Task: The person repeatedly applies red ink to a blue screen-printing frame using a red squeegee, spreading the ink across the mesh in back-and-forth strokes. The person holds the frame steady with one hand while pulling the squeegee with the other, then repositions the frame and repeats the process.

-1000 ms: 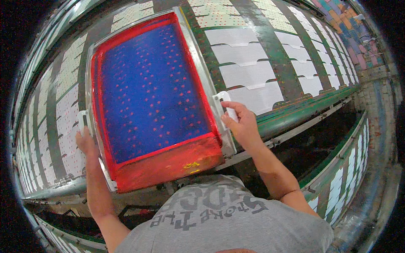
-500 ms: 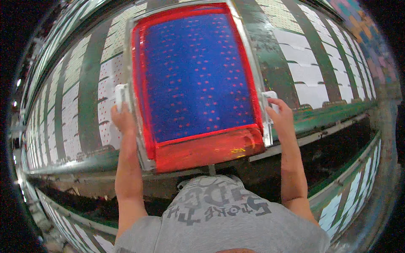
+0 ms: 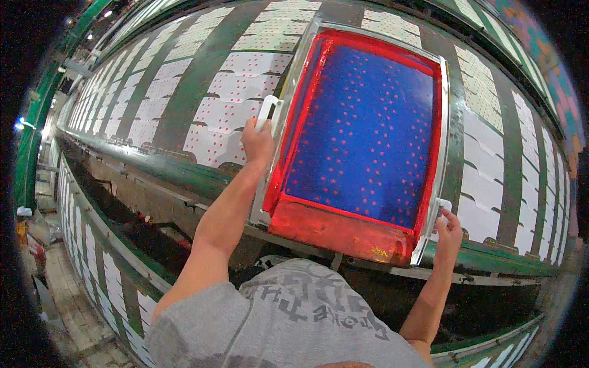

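Observation:
My left hand (image 3: 257, 141) is closed round a white handle (image 3: 268, 105) on the left side of a metal-framed printing screen (image 3: 356, 129). The screen has a blue mesh with small dots and wide red ink margins. Its right handle (image 3: 443, 205) is held in the fingers of my right hand (image 3: 450, 230). The frame lies across a long green table (image 3: 184, 107), tilted slightly in the picture. Left of it are pale panels with red dots (image 3: 215, 141); at its right are plain white panels (image 3: 475, 199).
Rows of pale panels (image 3: 113, 101) run along the table both ways. A metal rail (image 3: 123, 157) follows its near edge. Below, behind me, another table (image 3: 104, 257) holds more panels beside a grey floor (image 3: 67, 319). A green steel beam (image 3: 29, 153) stands at far left.
The screen has shifted right along the table, with both my hands on its handles. Red-dotted panels now show at its left. The view has also turned.

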`<state>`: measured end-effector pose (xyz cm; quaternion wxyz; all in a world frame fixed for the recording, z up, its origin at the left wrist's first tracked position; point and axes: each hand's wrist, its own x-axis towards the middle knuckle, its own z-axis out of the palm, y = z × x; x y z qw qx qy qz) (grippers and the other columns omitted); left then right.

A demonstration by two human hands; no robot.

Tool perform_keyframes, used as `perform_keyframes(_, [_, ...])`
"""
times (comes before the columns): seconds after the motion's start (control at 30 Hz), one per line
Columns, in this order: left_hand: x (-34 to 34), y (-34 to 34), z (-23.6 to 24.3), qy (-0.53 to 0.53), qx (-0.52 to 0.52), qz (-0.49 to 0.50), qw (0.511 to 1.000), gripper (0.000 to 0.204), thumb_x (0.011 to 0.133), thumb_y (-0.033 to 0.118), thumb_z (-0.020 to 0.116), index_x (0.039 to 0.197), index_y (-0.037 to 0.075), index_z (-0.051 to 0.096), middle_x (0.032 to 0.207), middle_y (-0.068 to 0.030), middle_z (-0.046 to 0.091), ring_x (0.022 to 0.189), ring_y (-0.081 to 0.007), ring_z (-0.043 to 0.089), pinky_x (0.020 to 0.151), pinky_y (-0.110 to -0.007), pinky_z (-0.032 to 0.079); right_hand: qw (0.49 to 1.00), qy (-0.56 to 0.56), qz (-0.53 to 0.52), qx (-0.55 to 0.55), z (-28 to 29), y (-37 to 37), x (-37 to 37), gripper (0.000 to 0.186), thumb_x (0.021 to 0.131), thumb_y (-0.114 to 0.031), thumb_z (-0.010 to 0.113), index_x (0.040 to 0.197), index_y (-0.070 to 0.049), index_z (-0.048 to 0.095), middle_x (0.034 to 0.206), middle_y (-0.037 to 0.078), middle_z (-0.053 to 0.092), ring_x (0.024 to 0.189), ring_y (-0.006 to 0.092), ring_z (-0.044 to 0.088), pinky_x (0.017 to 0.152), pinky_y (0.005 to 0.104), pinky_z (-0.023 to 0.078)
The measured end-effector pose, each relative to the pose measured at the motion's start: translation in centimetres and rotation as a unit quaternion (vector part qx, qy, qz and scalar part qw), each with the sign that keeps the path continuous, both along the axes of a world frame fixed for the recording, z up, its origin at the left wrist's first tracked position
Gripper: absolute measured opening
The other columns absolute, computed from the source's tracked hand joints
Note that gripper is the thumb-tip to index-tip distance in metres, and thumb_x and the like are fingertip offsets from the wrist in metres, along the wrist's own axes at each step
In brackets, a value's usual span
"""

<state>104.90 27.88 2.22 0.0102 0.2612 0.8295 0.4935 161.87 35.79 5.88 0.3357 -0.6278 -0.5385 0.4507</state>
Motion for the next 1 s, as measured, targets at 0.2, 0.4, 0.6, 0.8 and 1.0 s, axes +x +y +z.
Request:
perform_keyframes(0.2, [0.2,0.4,-1.3,-0.01,0.014,-0.009,1.0,0.025,0.098,0.021,0.076,0.105,-0.002,0.07,0.093,-0.0178,0.075,0.085,-0.0302,0.071,0.081,-0.046,0.054,0.999,-0.018,0.034,0.024,-0.7,-0.1,1.5,0.042,0.099,-0.007,0.072,0.14,0.003,0.067,0.127,0.009,0.07,0.111,0.0173,0.064,0.098,0.0337,0.051])
perform_keyframes(0.4, [1.1,0.4,-1.5,-0.005,0.007,0.009,1.0,0.026,0.098,0.022,0.075,0.109,-0.001,0.071,0.094,-0.0181,0.075,0.087,-0.0329,0.072,0.083,-0.048,0.054,0.999,-0.016,0.045,-0.018,0.2,0.0,1.9,0.049,0.098,-0.009,0.074,0.145,0.001,0.064,0.126,0.01,0.068,0.115,0.0201,0.064,0.102,0.0366,0.05])
perform_keyframes(0.6, [1.0,0.5,-1.7,-0.006,-0.049,0.002,0.999,0.028,0.097,0.023,0.076,0.112,-0.001,0.072,0.101,-0.0219,0.074,0.095,-0.0379,0.072,0.086,-0.05,0.054,0.824,-0.402,0.206,0.342,2.4,-5.7,-3.7,0.053,0.093,-0.015,0.079,0.143,-0.007,0.067,0.15,0.022,0.06,0.14,0.0422,0.056,0.116,0.0546,0.046])
perform_keyframes(0.8, [1.1,0.7,-2.6,0.028,-0.049,0.006,0.998,0.026,0.098,0.02,0.074,0.114,0.001,0.068,0.096,-0.0214,0.076,0.089,-0.0403,0.075,0.083,-0.052,0.056,0.807,-0.257,0.452,0.28,1.9,-13.4,-8.8,0.053,0.088,-0.016,0.08,0.14,-0.016,0.07,0.153,0.015,0.06,0.141,0.0399,0.056,0.112,0.0557,0.047])
perform_keyframes(1.0, [1.4,1.0,-2.1,-0.009,-0.057,-0.004,0.998,0.031,0.094,0.016,0.075,0.12,0.0,0.067,0.107,-0.0234,0.073,0.099,-0.0436,0.072,0.089,-0.054,0.055,0.773,-0.349,0.405,0.342,0.4,-14.2,-9.7,0.049,0.088,-0.016,0.072,0.137,-0.018,0.072,0.147,0.01,0.064,0.135,0.0362,0.061,0.109,0.0545,0.049])
